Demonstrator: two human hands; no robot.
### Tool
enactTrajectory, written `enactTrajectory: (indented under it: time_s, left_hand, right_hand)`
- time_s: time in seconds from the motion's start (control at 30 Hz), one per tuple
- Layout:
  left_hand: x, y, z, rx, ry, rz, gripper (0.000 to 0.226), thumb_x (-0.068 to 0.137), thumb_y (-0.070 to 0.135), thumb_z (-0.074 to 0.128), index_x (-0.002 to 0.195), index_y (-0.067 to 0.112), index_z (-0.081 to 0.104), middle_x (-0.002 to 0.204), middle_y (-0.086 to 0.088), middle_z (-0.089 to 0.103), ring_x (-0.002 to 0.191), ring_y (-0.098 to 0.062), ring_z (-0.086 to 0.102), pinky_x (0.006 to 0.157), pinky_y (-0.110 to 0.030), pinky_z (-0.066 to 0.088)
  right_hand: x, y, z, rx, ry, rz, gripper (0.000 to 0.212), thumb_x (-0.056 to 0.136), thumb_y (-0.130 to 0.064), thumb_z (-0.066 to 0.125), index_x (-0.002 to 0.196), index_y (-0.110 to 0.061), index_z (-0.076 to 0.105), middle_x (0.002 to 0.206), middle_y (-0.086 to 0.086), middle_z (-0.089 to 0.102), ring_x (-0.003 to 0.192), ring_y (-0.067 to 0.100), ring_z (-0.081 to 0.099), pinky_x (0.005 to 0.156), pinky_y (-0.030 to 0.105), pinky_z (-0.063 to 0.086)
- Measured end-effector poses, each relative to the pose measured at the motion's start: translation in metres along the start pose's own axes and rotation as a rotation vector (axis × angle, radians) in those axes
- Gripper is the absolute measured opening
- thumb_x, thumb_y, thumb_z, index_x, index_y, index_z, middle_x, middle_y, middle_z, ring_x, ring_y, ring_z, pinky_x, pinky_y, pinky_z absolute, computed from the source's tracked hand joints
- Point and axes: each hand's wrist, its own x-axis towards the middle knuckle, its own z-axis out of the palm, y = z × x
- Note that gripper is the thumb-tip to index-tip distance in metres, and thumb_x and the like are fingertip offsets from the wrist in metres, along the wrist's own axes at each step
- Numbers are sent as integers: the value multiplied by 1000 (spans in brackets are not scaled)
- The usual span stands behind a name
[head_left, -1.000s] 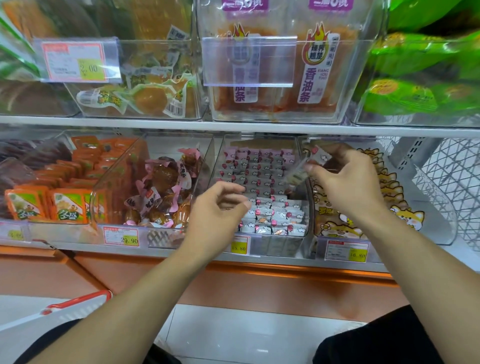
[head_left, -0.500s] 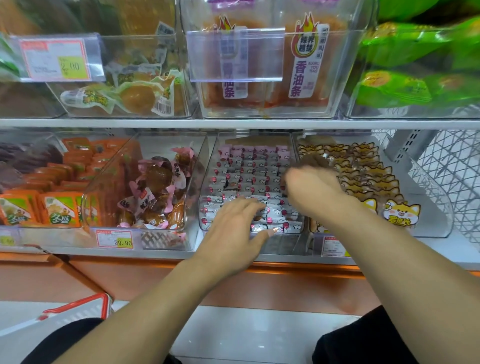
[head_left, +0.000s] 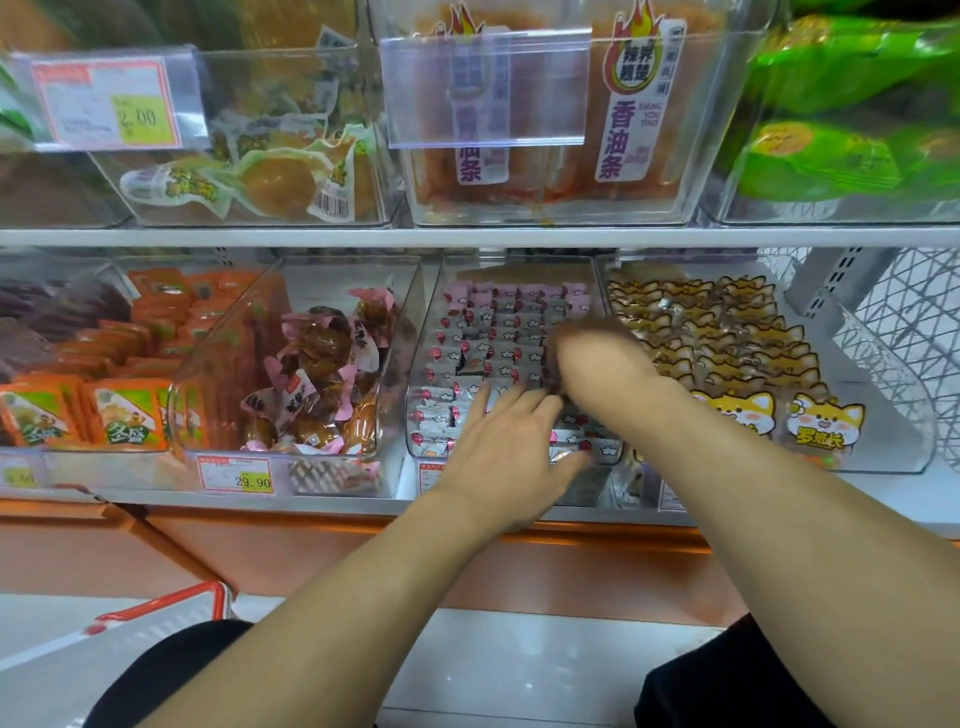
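Lying flat, fingers spread, the left hand (head_left: 506, 441) presses the wrapped sweets (head_left: 491, 335) at the clear bin's (head_left: 427, 332) front edge; the right hand (head_left: 597, 358) (blurred) sits just behind, and its grip cannot be told.

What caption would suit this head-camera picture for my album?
Left hand and right hand reach into a clear shelf bin of small pink-and-white packets.

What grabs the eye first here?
Both hands meet in one clear bin in the lower row. The left hand lies with fingers spread on the small pink-and-white packets, and the right hand is a blur just behind it. Next come the flame-printed label in the bin above and the bright green bags at top right.
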Motion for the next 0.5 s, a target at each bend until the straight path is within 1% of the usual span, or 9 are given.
enactTrajectory:
  time_s: [0.07, 0.13, 0.2, 0.27, 0.33, 0.4, 0.43, 0.47, 0.5]
  left_hand:
    - [1, -1, 0, -19, -3, -1, 59, 96, 62, 48, 139, 21, 47, 145, 2, 51, 145, -23, 31, 124, -50, 8]
    - [0, -2, 0, -30, -5, 4, 63, 95, 65, 46, 141, 21, 46, 148, 2, 49, 146, -23, 29, 124, -50, 8]
    - [-1, -4, -1, -48, 5, 17, 67, 95, 66, 45, 145, 23, 44, 152, 3, 45, 147, -23, 27, 124, -49, 10]
    - [-1, -7, -6, -97, 54, 28, 64, 95, 63, 50, 146, 23, 46, 151, 3, 47, 143, -21, 32, 122, -46, 16]
    - [-2, -11, -11, -226, 157, -10, 52, 96, 49, 58, 141, 24, 52, 143, 4, 53, 136, -16, 39, 118, -39, 26]
    - [-3, -13, -20, -486, 296, -152, 33, 97, 33, 62, 129, 28, 57, 131, 9, 60, 124, -6, 49, 106, -27, 39]
    - [-5, -15, -25, -643, 368, -243, 24, 97, 29, 63, 121, 30, 58, 122, 12, 63, 114, 0, 55, 95, -19, 43]
    - [-5, -18, -30, -790, 425, -335, 18, 97, 27, 64, 114, 29, 59, 112, 14, 66, 102, 3, 60, 84, -14, 45]
    - [-7, -22, -35, -925, 447, -415, 16, 96, 29, 65, 111, 25, 61, 104, 12, 69, 91, 2, 64, 72, -14, 47]
  right_hand:
    - [-1, 4, -2, 90, 4, 7, 23, 96, -6, 56, 118, -9, 62, 111, 12, 67, 91, 27, 63, 73, 32, 46]
    - [-6, 11, -7, 218, 53, 18, 23, 95, -5, 55, 117, -10, 60, 106, 11, 67, 88, 27, 62, 72, 32, 49]
    - [-17, 17, -13, 352, 183, 53, 20, 93, -5, 56, 112, -10, 59, 98, 10, 68, 86, 29, 65, 70, 34, 52]
    - [-29, 23, -20, 497, 317, 120, 14, 93, -6, 55, 104, -13, 62, 91, 7, 70, 82, 27, 66, 67, 31, 49]
    - [-42, 28, -26, 697, 429, 203, 11, 95, -12, 57, 98, -20, 64, 86, -2, 68, 74, 13, 62, 63, 23, 45]
    - [-53, 30, -29, 966, 481, 287, 3, 97, -19, 62, 96, -21, 63, 84, -9, 68, 72, -1, 63, 60, 7, 41]
    - [-56, 29, -29, 1164, 465, 322, 2, 98, -19, 63, 98, -17, 64, 87, -6, 70, 77, 1, 67, 66, 7, 46]
    - [-59, 26, -29, 1403, 414, 362, 5, 99, -16, 62, 100, -10, 63, 92, 0, 73, 80, 8, 72, 73, 15, 55]
    - [-63, 23, -29, 1647, 335, 408, 6, 100, -11, 61, 100, -5, 61, 97, 6, 74, 82, 13, 75, 75, 24, 60]
